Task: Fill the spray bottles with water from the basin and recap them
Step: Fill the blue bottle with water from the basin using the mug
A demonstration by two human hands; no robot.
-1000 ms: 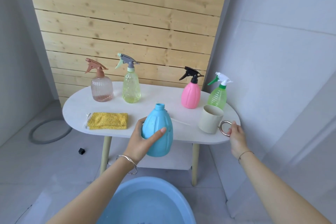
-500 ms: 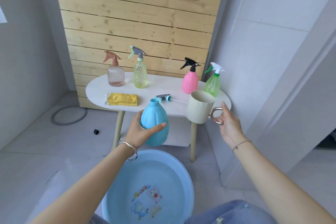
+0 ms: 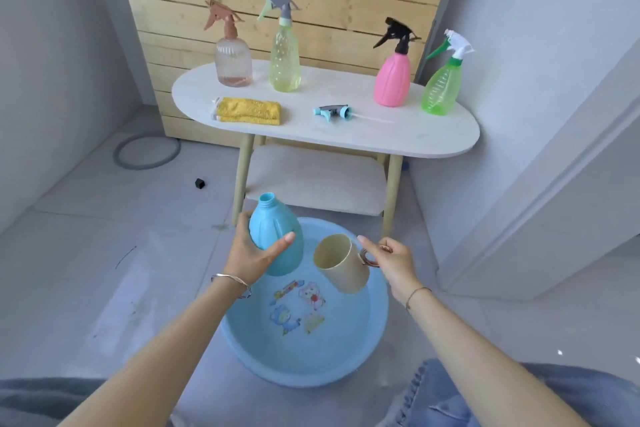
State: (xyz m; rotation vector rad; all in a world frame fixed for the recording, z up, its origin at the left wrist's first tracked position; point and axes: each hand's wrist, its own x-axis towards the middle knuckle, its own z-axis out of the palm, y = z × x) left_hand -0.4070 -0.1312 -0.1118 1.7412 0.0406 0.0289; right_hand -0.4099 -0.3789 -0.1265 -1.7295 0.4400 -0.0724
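Note:
My left hand (image 3: 250, 255) grips an uncapped blue bottle (image 3: 277, 229), tilted a little left, above the far rim of the blue basin (image 3: 375, 314) on the floor. The basin holds water over a cartoon print. My right hand (image 3: 393, 262) holds a beige cup (image 3: 341, 263) by its metal handle, tipped with its mouth facing left over the basin. The blue bottle's spray head (image 3: 334, 112) lies on the white table (image 3: 415, 139). Capped bottles stand at the table's back: clear pink (image 3: 233, 59), yellow (image 3: 284, 55), pink (image 3: 393, 80) and green (image 3: 441, 87).
A folded yellow cloth (image 3: 249, 111) lies on the table's left part. A lower shelf (image 3: 315, 180) spans the table legs. A grey hose ring (image 3: 147, 152) and a small black object (image 3: 200, 183) lie on the floor at left. White wall stands close at right.
Both hands came down from table height to just above the basin, the left with the blue bottle, the right with the cup lifted off the table and tipped sideways.

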